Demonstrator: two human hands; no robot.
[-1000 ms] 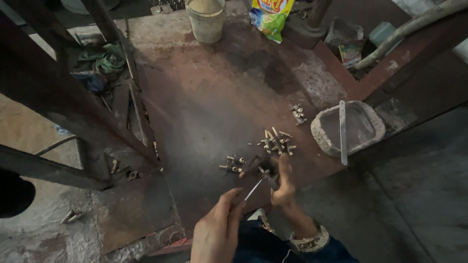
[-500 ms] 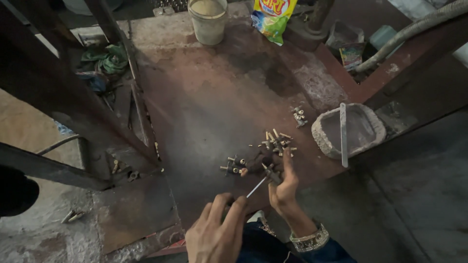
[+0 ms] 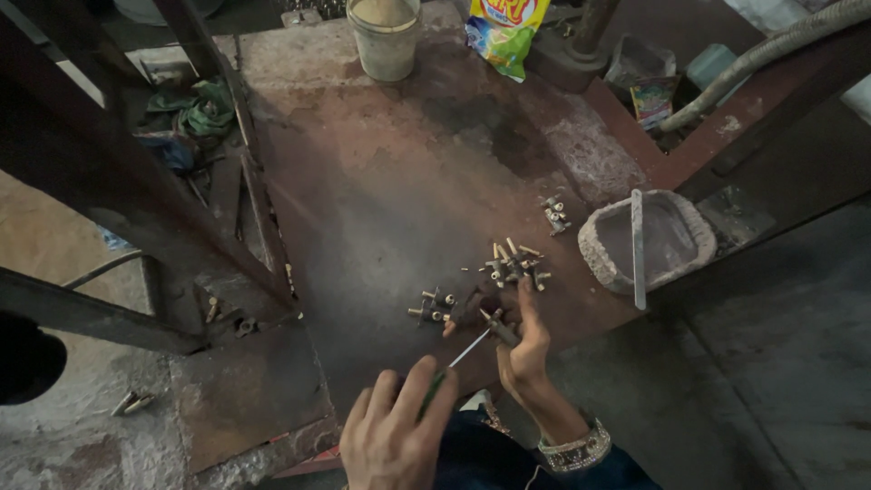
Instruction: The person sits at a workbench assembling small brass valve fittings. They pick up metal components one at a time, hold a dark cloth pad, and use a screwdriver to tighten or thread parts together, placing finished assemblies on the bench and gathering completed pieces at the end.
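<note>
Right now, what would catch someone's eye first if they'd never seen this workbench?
First, the two hands at the bottom centre: the left hand holds a thin screwdriver whose tip meets a small metal fitting pinched in the right hand. Just above them, a heap of small metal fittings lies on the rusty table. A worn grey tray with a flat strip across it sits to the right, and a pale bucket and a bright snack bag stand at the far edge.

Two hands: left hand, right hand. One screwdriver. One pale bucket. One round woven basket. One bright snack bag. Small brass fittings in three loose clusters; exact count unclear.
</note>
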